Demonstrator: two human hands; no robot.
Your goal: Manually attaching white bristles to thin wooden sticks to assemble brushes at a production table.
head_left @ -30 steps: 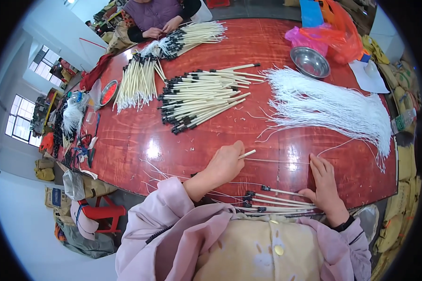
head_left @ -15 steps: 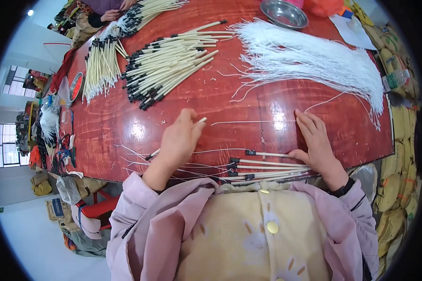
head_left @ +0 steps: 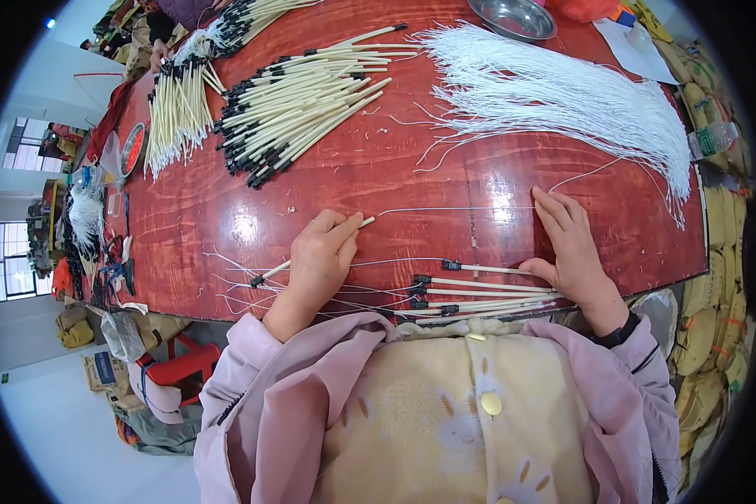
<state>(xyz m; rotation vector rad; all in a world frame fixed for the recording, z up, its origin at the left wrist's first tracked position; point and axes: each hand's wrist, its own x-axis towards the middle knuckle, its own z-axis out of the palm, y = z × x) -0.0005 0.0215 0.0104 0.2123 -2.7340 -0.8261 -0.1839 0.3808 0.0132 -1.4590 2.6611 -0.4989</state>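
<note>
My left hand [head_left: 317,260] is closed round a thin cream stick [head_left: 275,271] with a black end; its pale tip sticks out past my fingers. Just right of that tip lies the end of a white cord [head_left: 445,208], stretched nearly straight across the red table. My right hand [head_left: 573,252] has its fingers stretched out and thumb apart, fingertips at the cord. Below, several black-ended sticks [head_left: 487,292] lie side by side near the table's front edge, with thin cords trailing left under my left hand. The right thumb is close to the uppermost stick's pale end.
A large bundle of white cords [head_left: 554,92] covers the far right of the red table [head_left: 412,181]. Piles of black-ended sticks [head_left: 302,101] lie far left. A metal bowl [head_left: 514,17] stands at the back. Another person's hand [head_left: 158,55] is at the far-left bundle.
My left hand has settled lower, and the stick's tip now shows more clearly near the cord's end. My right hand has barely moved. The other person's hand has shifted to the far-left bundle.
</note>
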